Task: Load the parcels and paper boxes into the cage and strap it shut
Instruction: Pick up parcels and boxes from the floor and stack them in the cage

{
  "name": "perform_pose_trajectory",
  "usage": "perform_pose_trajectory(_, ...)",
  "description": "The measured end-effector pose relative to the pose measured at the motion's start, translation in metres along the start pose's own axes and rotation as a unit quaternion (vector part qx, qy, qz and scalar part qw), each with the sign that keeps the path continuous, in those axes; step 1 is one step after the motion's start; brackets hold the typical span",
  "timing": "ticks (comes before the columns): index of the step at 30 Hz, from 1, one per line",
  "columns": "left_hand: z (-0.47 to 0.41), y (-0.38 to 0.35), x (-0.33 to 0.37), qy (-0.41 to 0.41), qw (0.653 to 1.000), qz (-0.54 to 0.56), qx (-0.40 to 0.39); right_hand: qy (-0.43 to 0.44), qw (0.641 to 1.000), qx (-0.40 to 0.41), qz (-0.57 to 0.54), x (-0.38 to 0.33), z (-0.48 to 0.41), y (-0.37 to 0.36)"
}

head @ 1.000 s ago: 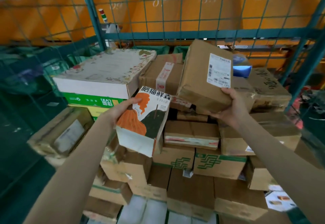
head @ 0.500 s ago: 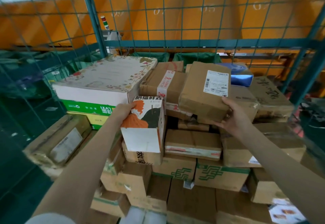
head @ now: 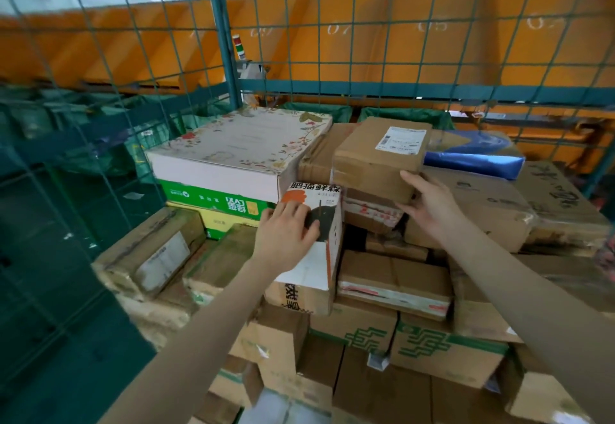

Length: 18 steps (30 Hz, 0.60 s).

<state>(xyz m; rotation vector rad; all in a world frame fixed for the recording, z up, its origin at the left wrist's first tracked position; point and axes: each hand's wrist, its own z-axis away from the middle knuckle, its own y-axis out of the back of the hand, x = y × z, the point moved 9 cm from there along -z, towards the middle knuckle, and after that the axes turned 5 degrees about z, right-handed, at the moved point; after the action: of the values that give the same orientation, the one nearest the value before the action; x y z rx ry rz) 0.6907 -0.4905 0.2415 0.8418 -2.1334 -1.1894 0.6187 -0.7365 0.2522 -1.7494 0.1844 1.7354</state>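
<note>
Green mesh cage (head: 221, 41) holds a stacked pile of cardboard boxes (head: 392, 277) under both hands. Flowered box (head: 246, 140) on top beyond left hand (head: 286, 234), blue parcel (head: 476, 157) beyond right hand (head: 429, 204).

I'm reading 肥猫鲜森 in black along the upper edge of the orange-and-white box (head: 316, 190). The green box (head: 213, 199) is showing "LVYI" upside down. Faint white numbers, 07 and 05, are showing on the orange wall panels (head: 382, 41). The shipping label (head: 401, 138) on the brown parcel (head: 369, 164) is coming through too small to read.
</note>
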Motion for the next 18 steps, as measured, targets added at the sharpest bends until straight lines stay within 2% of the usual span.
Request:
perform_pose_trajectory(4, -0.01, 0.003, -0.009, -0.037, 0.998, 0.009, 0.045, 0.014, 0.989, 0.043, 0.142, -0.005, -0.013, 0.0)
perform_pose_trajectory(8, -0.013, 0.001, -0.014, -0.045, 0.997, 0.014, 0.061, 0.05, 0.959, 0.101, 0.26, -0.021, -0.035, 0.005)
perform_pose_trajectory(14, -0.012, 0.0, -0.015, -0.039, 0.996, 0.033, 0.069, -0.002, 0.981, 0.09, 0.174, -0.021, -0.076, -0.014)
perform_pose_trajectory(18, -0.012, 0.003, -0.017, -0.027, 0.997, 0.037, 0.066, -0.008, 0.985, 0.087, 0.15, -0.015, -0.085, -0.021)
